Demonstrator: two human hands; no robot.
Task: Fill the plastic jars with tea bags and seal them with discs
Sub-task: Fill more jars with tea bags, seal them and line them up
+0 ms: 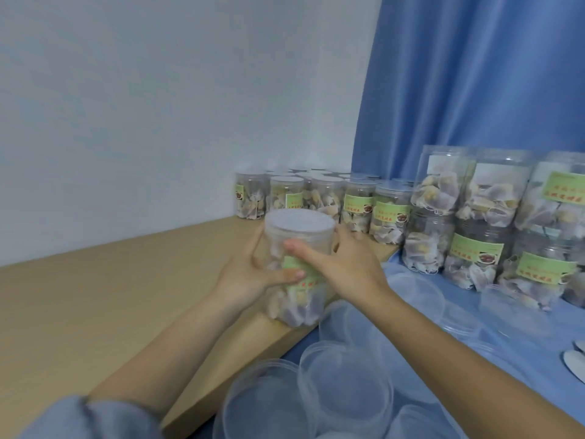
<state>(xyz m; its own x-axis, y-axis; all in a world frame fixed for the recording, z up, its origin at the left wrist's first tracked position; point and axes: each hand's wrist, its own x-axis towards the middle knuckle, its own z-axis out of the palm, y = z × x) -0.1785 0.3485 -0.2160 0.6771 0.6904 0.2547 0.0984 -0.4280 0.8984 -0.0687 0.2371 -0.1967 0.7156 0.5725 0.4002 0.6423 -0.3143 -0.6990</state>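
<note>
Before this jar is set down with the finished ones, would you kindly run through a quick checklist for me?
1. Held jar gripped by both the left hand and right hand: ok.
2. Tea bags inside it: ok.
3. White disc over the mouth: ok.
4. Disc sealed firmly: cannot tell.
5. Free spot on the wooden surface before the row of filled jars: ok.
6. Empty jars left to fill: ok.

1. Jar [296, 267]: clear plastic, green label with red lettering, white disc [299, 220] on top.
2. Tea bags [297, 307]: pale cream, yellow and purplish.
3. Curtain [481, 74]: blue.
4. Shelf [95, 296]: tan wood.
5. Wall [158, 90]: white.
6. Sleeve [82, 418]: grey-blue.
</note>
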